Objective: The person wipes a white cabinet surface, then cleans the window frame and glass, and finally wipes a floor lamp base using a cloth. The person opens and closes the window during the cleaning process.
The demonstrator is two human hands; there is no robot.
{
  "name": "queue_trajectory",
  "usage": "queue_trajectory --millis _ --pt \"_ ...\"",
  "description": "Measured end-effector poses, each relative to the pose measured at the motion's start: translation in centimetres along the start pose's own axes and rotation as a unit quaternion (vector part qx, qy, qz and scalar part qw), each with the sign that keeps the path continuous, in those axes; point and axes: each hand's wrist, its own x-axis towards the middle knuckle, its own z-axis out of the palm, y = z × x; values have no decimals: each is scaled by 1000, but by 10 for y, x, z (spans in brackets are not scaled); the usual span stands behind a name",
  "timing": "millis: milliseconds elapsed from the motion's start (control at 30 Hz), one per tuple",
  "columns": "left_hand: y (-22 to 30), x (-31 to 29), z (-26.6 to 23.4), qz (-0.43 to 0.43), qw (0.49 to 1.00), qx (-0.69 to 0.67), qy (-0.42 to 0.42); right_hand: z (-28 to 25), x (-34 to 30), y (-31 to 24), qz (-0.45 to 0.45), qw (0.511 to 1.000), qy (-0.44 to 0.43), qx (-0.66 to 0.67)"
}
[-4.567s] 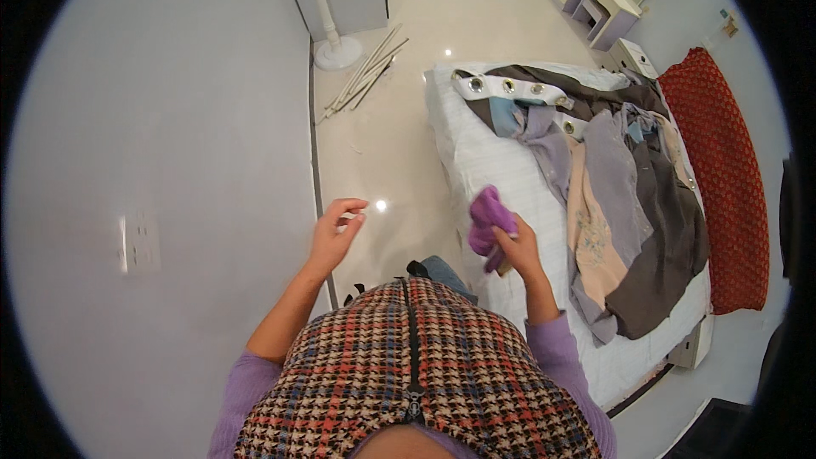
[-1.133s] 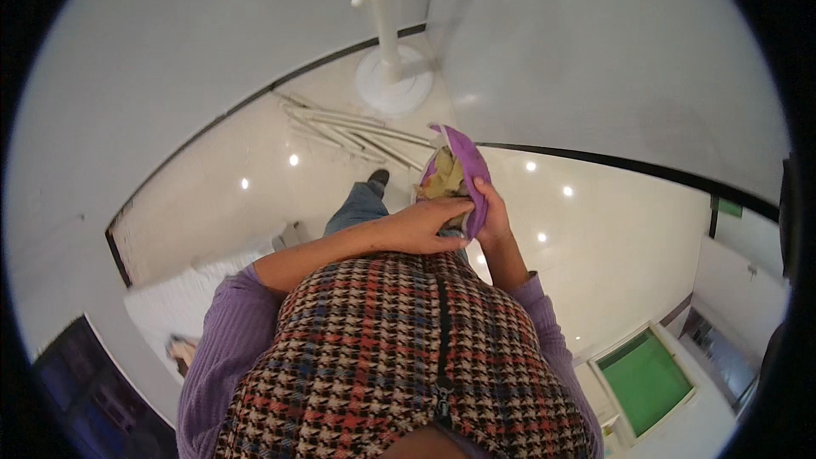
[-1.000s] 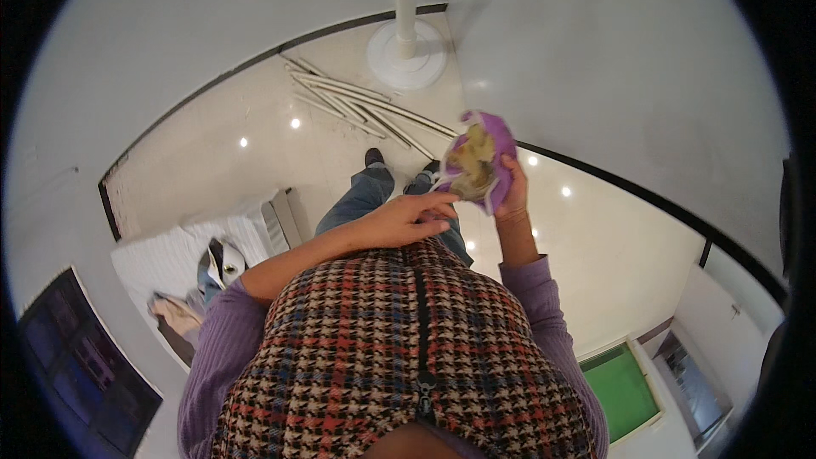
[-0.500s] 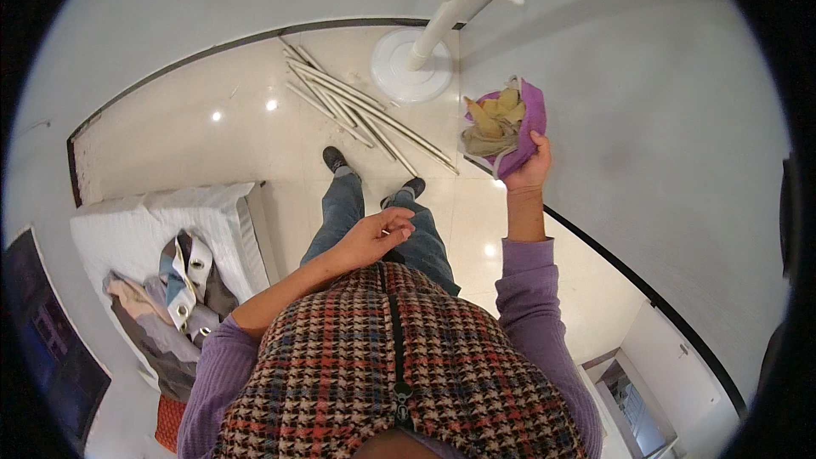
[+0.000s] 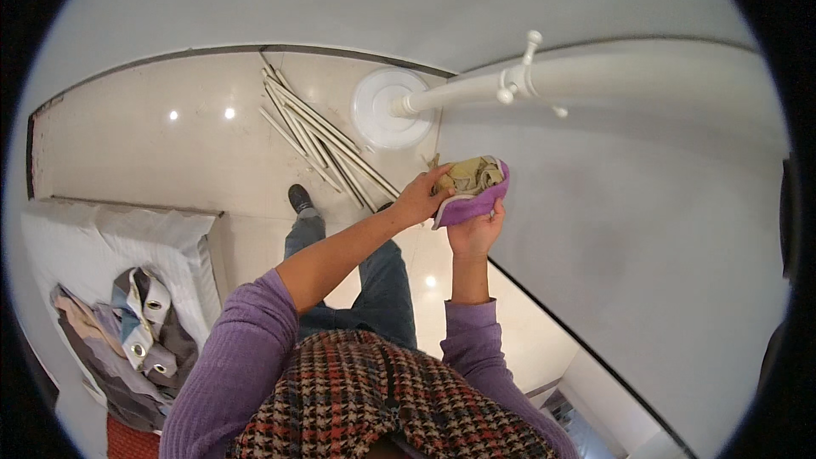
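My right hand [image 5: 474, 229] holds a purple cloth pouch [image 5: 476, 206] from below, fingers curled round its underside. Yellowish and tan cloth pieces [image 5: 466, 175] lie bunched inside it, with a pale edging along the rim. On the pouch's left end my left hand [image 5: 421, 197] is closed, fingertips over the edge against the tan cloth. Some of that cloth pokes up beside the left fingertips. Both hands are held out in front of me, right of my legs.
A white coat stand [image 5: 463, 92] on a round base [image 5: 387, 115] rises in the corner. Several pale poles [image 5: 319, 132] lie piled on the floor beside it. At left, a white-covered low bed or table [image 5: 127, 242] carries crumpled grey curtain fabric with metal eyelets [image 5: 140, 319].
My left hand has moved from in front of my body up to the pouch and closed on its left end. The right hand has brought the pouch lower and leftward. My view has shifted.
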Motion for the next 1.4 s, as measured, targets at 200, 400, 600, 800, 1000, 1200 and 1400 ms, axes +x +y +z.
queue_trajectory --millis 200,400,600,800,1000,1200,1400 --pt "47 22 -35 7 959 -266 99 -12 64 -22 -167 974 -116 -96" --pt "123 93 -68 391 909 41 136 100 130 -35 -307 856 -80 -408" --pt "144 109 -96 454 860 202 120 93 160 -62 -415 775 -125 -460" --pt "176 91 -87 495 819 168 238 132 118 -80 -447 793 -112 -399" --pt "192 57 -57 389 844 181 322 125 106 -107 -397 822 -123 -389" --pt "169 53 8 430 860 123 247 89 99 -118 -371 848 -51 -374" --pt "188 103 15 514 803 20 302 52 121 -100 -400 841 -17 -364"
